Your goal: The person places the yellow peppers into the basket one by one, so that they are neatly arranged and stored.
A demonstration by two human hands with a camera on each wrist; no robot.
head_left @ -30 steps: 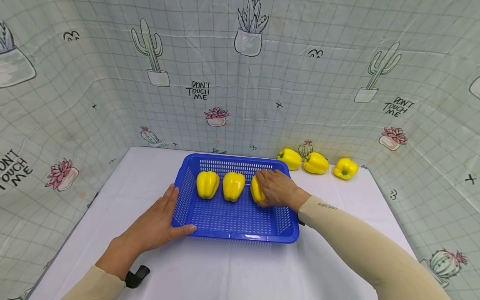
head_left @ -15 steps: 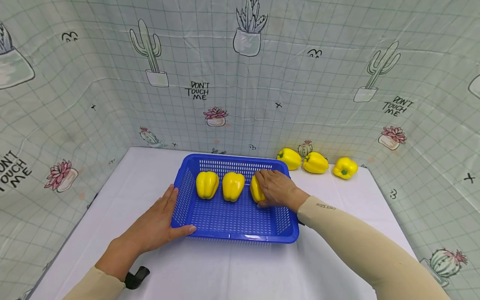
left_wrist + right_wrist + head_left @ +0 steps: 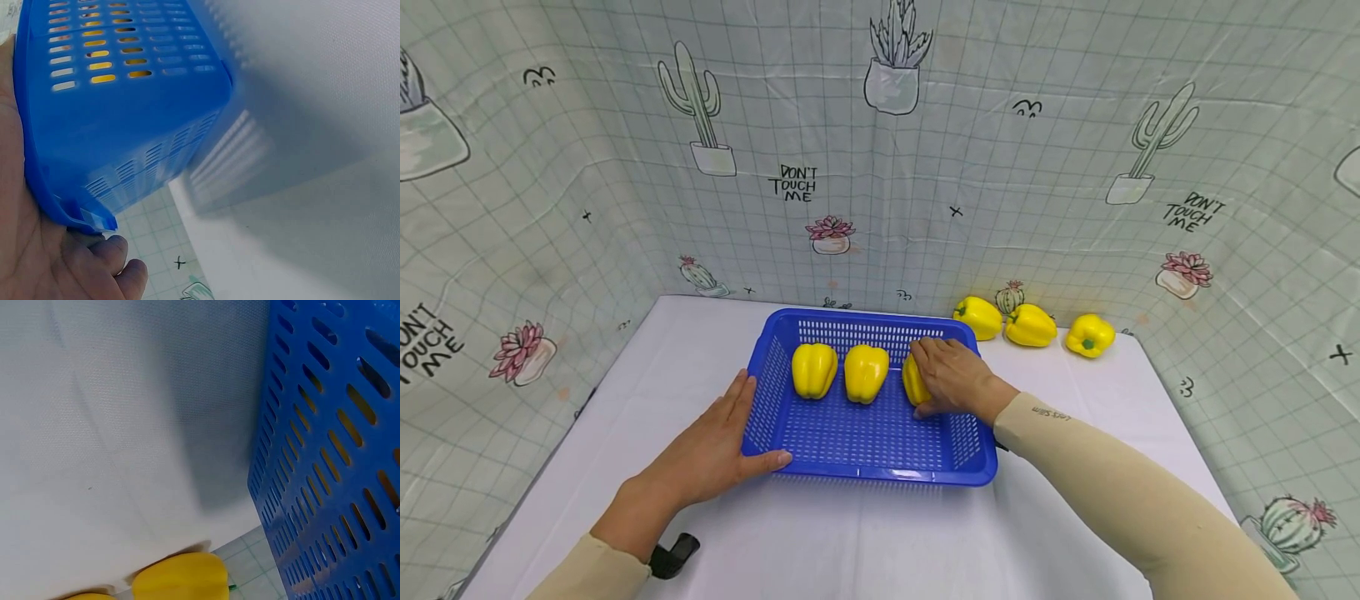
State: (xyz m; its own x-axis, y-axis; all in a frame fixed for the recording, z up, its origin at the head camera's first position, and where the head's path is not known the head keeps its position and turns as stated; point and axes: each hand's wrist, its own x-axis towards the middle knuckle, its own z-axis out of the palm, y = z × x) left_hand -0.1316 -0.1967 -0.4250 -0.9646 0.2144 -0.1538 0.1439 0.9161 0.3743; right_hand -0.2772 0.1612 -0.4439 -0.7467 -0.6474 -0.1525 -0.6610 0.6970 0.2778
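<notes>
A blue plastic basket with slotted walls stands on the white-covered table. Inside it, two yellow bell peppers stand side by side, one at the left and one in the middle. My right hand reaches over the right rim and grips a third yellow bell pepper, partly hidden under the fingers. At the basket's left side my left hand rests with straight fingers along the rim, its thumb on the front left corner. In the left wrist view the palm lies against the basket wall.
Behind the basket at the right, three more yellow bell peppers lie in a row: one, another beside it, and a third farther right. A cactus-print curtain closes off the back and both sides.
Both hands stay in place on the basket and the pepper. The gripped pepper shifts very slightly at most.
</notes>
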